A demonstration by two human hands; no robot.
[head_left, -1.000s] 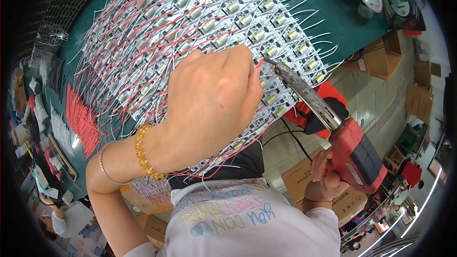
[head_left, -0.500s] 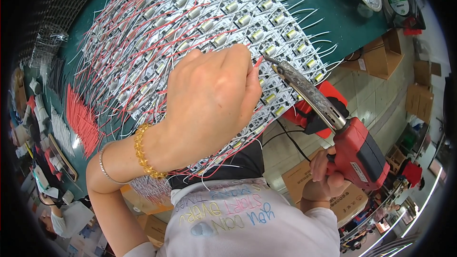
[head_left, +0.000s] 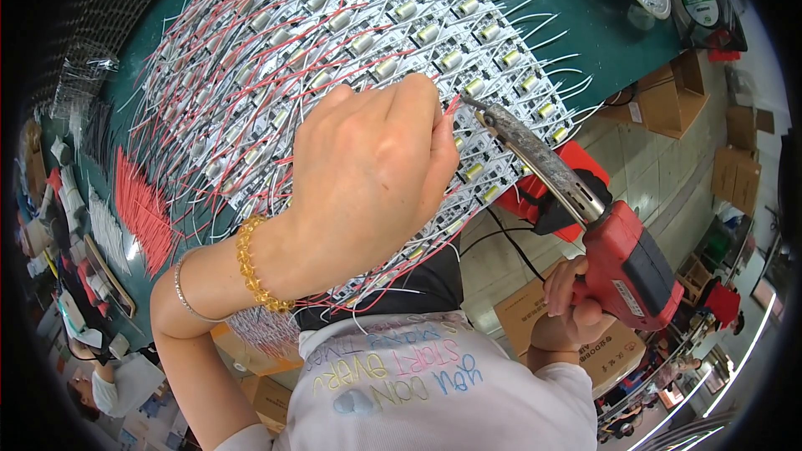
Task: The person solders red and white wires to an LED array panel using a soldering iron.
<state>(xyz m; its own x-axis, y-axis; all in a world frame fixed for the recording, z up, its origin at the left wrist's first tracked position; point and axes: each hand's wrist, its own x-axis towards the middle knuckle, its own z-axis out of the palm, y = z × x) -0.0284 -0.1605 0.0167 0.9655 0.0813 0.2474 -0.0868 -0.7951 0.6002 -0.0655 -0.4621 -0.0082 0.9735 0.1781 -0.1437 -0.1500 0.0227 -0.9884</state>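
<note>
Pale shirt [head_left: 401, 418], yellow beaded bracelet [head_left: 244, 262]

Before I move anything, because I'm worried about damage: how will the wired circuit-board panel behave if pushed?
The circuit-board panel looks broad and flat, so it would probably slide rather than roll. Its thin red and white wires seem floppy and may snag, since many curve and overlap. The small raised parts could be fragile, standing exposed.

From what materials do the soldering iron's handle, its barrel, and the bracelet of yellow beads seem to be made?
Handle: smooth, evenly red, likely plastic; its matte black panel, perhaps rubber.
Barrel: likely metal, shiny near the handle, stained and dull farther forward.
Bracelet: glossy, translucent beads, perhaps glass, plastic or stone.
</note>
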